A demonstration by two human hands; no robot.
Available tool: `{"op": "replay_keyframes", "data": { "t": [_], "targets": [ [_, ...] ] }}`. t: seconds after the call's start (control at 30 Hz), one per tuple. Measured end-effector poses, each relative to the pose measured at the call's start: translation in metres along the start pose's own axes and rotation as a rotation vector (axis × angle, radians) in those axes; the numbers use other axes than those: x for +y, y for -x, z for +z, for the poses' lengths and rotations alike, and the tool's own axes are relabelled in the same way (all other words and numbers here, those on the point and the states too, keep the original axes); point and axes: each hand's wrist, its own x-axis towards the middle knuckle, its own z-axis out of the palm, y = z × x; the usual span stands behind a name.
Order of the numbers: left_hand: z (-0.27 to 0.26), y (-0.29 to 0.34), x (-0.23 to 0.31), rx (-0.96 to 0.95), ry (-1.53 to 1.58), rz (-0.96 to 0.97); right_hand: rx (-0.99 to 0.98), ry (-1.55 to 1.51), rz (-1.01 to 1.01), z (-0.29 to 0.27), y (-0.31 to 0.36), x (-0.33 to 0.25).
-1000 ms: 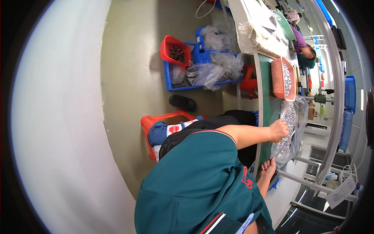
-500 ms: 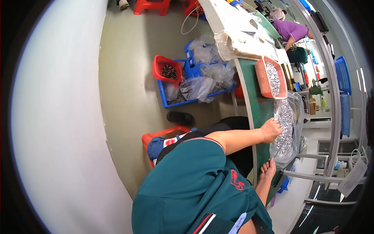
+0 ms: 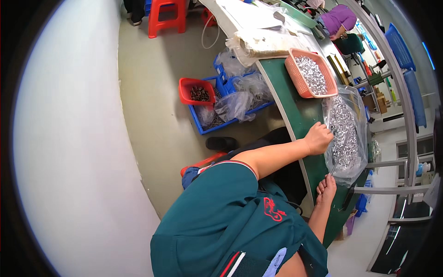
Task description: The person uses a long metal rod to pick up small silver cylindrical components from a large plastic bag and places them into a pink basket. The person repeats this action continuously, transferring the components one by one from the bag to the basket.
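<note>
We're looking at a deep green polo shirt (image 3: 203, 207), loose in the body and creased into soft folds. Here's the short left sleeve (image 3: 226, 182), and we catch a thin band of red and white trim (image 3: 248, 167) running around its cuff. On the chest we've got a red emblem (image 3: 274, 210), all curling lines. Down to the dark ribbed collar (image 3: 251, 267), striped in red and white, and beside it we spot a pale blue strip (image 3: 276, 262), its kind hard to tell. Black trousers (image 3: 288, 182) complete our view.
</note>
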Motion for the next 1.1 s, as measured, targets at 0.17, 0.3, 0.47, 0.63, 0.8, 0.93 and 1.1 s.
{"op": "replay_keyframes", "data": {
  "t": [0.17,0.3,0.47,0.63,0.8,0.93,1.1],
  "targets": [
    [-0.002,-0.003,0.004,-0.011,-0.014,-0.011,-0.046,-0.045,0.016,-0.004,0.001,0.000],
    [0.000,-0.002,0.002,-0.039,-0.041,-0.021,-0.089,-0.057,0.031,-0.005,-0.001,-0.001],
    [0.010,-0.006,0.008,-0.085,-0.052,-0.023,-0.091,-0.119,0.060,-0.011,0.005,-0.004],
    [0.014,-0.015,0.004,-0.100,-0.066,-0.016,-0.116,-0.161,0.133,-0.007,0.005,-0.015],
    [0.024,-0.030,0.005,-0.154,-0.058,-0.041,-0.167,-0.251,0.170,-0.014,0.003,-0.020],
    [0.034,-0.045,0.004,-0.174,-0.046,-0.069,-0.176,-0.321,0.206,-0.025,0.003,-0.023],
    [0.053,-0.068,-0.008,-0.224,-0.052,-0.055,-0.177,-0.381,0.159,-0.050,-0.005,-0.038]
  ]
}}
